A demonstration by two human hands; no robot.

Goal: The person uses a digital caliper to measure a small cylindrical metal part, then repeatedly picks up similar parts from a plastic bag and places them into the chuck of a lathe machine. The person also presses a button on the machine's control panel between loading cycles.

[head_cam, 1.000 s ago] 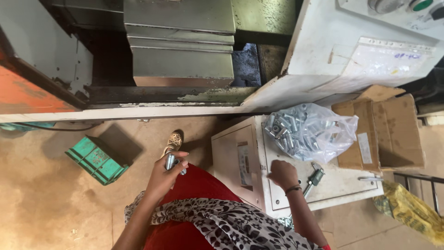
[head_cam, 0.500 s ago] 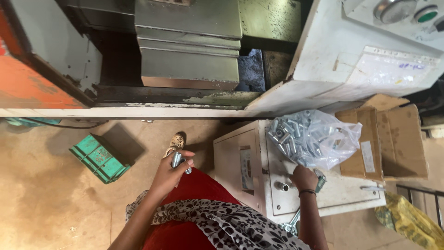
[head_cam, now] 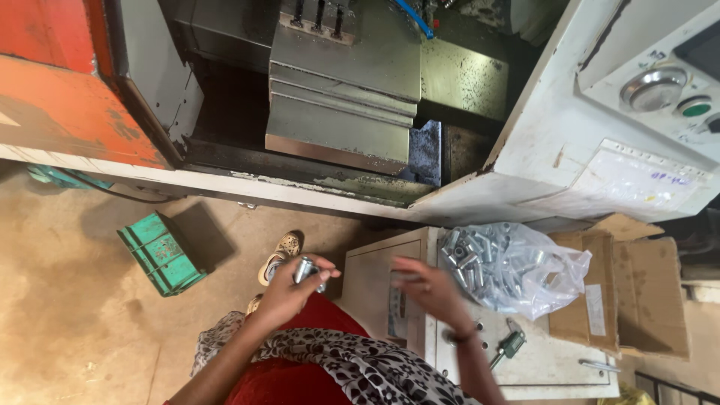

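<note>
- Clear plastic bag (head_cam: pixel 517 270) of small metal cylinders lies on the white table (head_cam: pixel 559 367), touching a brown cardboard box (head_cam: pixel 637 300) with a white label.
- Left hand (head_cam: pixel 289 292), left of the bag, pinches one metal cylinder (head_cam: pixel 303 268).
- Right hand (head_cam: pixel 424 289), blurred, hovers open beside the bag, grasping nothing.
- Green crate (head_cam: pixel 159 253) sits on the floor, far left of the bag.

- A worn concrete floor (head_cam: pixel 67 330), brownish and stained, lies in warm light.
- A large machine (head_cam: pixel 345 97) fills the top of the view, with grey metal blocks inside a dark opening.
- Its left side has an orange panel (head_cam: pixel 60 97).
- Its white housing (head_cam: pixel 570 142) at the right carries round knobs.
- A small green crate (head_cam: pixel 159 253) sits on the floor, casting a shadow.
- A white cabinet (head_cam: pixel 375 274) stands below the machine.
- Beside it is a brown cardboard box (head_cam: pixel 637 300).
</note>
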